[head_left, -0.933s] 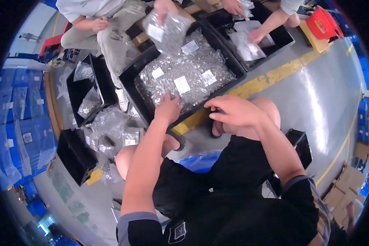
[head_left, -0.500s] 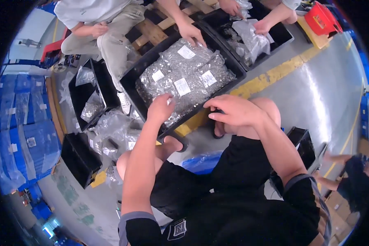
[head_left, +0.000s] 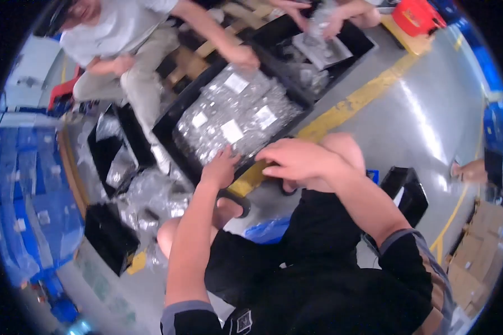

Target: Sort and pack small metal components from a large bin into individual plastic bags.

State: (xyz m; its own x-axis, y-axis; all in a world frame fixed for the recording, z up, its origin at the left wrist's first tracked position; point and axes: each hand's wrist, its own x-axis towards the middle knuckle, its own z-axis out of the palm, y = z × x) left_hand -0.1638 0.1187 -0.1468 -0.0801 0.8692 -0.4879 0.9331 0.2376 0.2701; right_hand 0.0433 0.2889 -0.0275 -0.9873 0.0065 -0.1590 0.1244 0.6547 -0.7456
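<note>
A blue stack wrapped in clear film [head_left: 33,195] stands at far left. Ahead of the wearer sits a black rectangular tote [head_left: 165,140], its long axis running from lower left to upper right. Inside lie clear plastic bags of small metal parts [head_left: 248,106], spread flat and bearing white labels. A co-worker's hand [head_left: 243,57] is at the far end of these bags.

The wearer's left hand [head_left: 221,168] is the nearer: its fingers are extended and spread at the near edge of the bags, with nothing seen grasped; whether the tips press the film cannot be told. From those fingers the bags lie ahead and to the right. The right hand [head_left: 296,159] is loosely bent, empty, beside the tote's near right part. The closest white label [head_left: 232,132] lies just beyond the left fingertips.
</note>
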